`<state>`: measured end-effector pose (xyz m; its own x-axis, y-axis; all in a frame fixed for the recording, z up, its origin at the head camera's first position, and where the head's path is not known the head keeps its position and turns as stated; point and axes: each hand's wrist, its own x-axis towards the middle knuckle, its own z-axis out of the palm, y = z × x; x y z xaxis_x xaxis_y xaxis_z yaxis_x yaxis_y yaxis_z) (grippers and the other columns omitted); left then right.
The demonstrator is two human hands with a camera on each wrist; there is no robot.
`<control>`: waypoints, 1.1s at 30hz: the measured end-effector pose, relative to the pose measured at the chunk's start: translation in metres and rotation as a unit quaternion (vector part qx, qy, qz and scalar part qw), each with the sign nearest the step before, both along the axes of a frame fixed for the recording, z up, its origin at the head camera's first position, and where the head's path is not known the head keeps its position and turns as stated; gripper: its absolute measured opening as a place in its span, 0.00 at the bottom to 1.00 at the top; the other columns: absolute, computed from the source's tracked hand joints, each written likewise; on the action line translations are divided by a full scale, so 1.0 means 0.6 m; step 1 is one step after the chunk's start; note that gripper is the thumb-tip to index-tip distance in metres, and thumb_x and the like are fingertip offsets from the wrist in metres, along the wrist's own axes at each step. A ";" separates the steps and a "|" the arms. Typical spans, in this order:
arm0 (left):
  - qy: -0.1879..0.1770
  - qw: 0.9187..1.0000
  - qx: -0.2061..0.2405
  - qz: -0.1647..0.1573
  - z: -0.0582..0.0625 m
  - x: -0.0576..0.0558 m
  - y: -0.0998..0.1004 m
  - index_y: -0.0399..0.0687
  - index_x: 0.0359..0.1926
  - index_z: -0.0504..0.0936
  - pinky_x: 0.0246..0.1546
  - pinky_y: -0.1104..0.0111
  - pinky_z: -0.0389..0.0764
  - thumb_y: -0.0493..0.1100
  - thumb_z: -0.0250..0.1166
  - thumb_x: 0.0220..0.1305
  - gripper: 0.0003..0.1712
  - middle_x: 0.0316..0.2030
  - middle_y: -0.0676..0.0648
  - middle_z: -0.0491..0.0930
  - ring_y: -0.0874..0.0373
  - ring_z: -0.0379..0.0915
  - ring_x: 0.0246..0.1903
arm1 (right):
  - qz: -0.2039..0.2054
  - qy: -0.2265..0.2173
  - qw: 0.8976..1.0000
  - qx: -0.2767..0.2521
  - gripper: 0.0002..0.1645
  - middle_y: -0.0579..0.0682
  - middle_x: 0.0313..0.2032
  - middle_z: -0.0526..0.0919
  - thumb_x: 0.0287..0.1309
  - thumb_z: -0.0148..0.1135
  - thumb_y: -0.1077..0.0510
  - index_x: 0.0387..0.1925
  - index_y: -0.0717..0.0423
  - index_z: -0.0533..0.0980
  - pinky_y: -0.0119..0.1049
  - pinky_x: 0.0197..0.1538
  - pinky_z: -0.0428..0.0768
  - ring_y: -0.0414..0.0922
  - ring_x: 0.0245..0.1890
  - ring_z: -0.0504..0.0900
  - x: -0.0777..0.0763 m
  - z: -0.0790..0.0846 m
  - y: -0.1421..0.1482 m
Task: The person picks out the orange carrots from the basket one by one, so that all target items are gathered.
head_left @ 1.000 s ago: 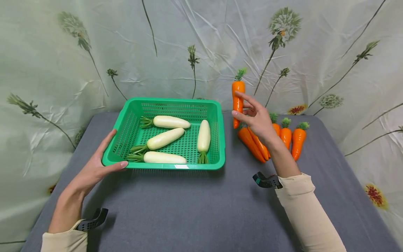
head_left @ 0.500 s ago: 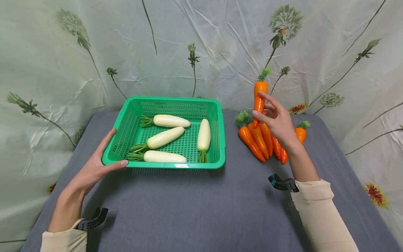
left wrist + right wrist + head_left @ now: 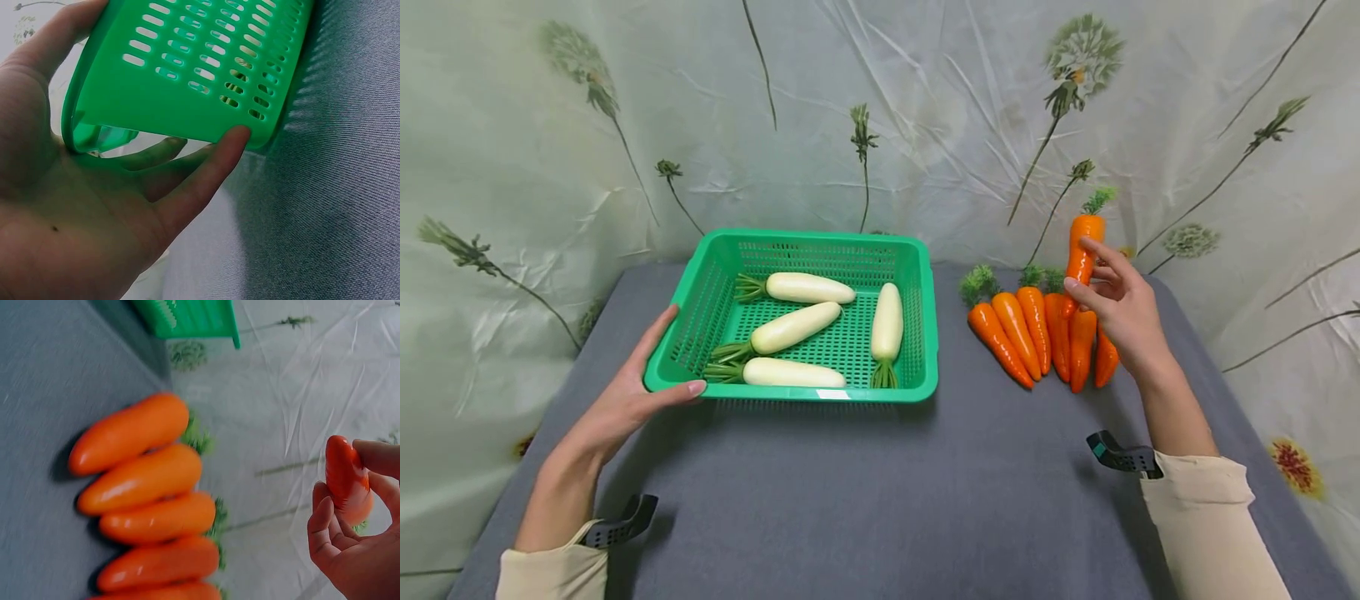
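Observation:
My right hand (image 3: 1120,304) pinches an orange carrot (image 3: 1082,254) with a green leafy top. It holds the carrot upright, tip down, above the right end of a row of carrots (image 3: 1018,329). In the right wrist view, the held carrot (image 3: 347,481) sits between thumb and fingers, apart from the row. My left hand (image 3: 625,400) grips the front left corner of a green plastic basket (image 3: 934,333), its thumb at the front rim. Fingers spread along the basket's wall (image 3: 150,94) in the left wrist view. White radishes (image 3: 797,329) with green stems lie inside the basket.
A grey cloth (image 3: 865,492) covers the table beneath the basket and carrots. Behind it hangs a pale curtain (image 3: 910,117) printed with dandelions. A dark band (image 3: 1123,454) is on the right wrist and another band (image 3: 621,523) on the left.
My right hand has moved right with the carrot, from beside the basket, over the row, to its right end. More of the carrot row now shows. The left hand and basket stay put.

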<state>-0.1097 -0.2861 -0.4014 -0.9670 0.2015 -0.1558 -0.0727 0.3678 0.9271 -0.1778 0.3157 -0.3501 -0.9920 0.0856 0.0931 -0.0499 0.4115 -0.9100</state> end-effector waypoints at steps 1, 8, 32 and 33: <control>0.000 1.000 -0.001 0.001 0.000 0.000 -0.001 0.81 0.82 0.32 0.48 0.80 0.77 0.38 0.68 0.70 0.62 0.78 0.34 0.49 0.73 0.79 0.49 | -0.004 0.001 1.000 -0.004 0.39 0.32 0.55 0.73 0.71 0.66 0.54 0.79 0.36 0.64 0.22 0.40 0.76 0.32 0.40 0.78 0.002 -0.003 0.006; 0.001 1.000 -0.006 0.005 -0.001 0.004 -0.006 0.81 0.82 0.34 0.48 0.84 0.72 0.38 0.67 0.71 0.61 0.77 0.35 0.50 0.76 0.74 0.53 | -0.028 -0.012 1.000 -0.007 0.39 0.30 0.54 0.72 0.71 0.65 0.54 0.79 0.36 0.64 0.21 0.40 0.76 0.30 0.41 0.78 0.016 -0.026 0.046; -0.002 0.999 0.041 0.000 -0.004 0.001 0.002 0.78 0.83 0.37 0.47 0.77 0.82 0.34 0.67 0.69 0.61 0.75 0.33 0.51 0.69 0.83 0.45 | -0.072 -0.116 0.987 0.088 0.46 0.36 0.50 0.76 0.71 0.65 0.49 0.83 0.41 0.55 0.21 0.39 0.79 0.22 0.39 0.75 0.078 -0.104 0.150; -0.002 0.999 0.036 0.000 -0.004 0.001 0.003 0.78 0.83 0.37 0.47 0.78 0.81 0.34 0.67 0.69 0.61 0.75 0.34 0.50 0.69 0.83 0.46 | -0.074 -0.124 0.985 0.096 0.46 0.43 0.55 0.77 0.71 0.65 0.48 0.83 0.42 0.55 0.21 0.39 0.79 0.26 0.43 0.76 0.080 -0.106 0.154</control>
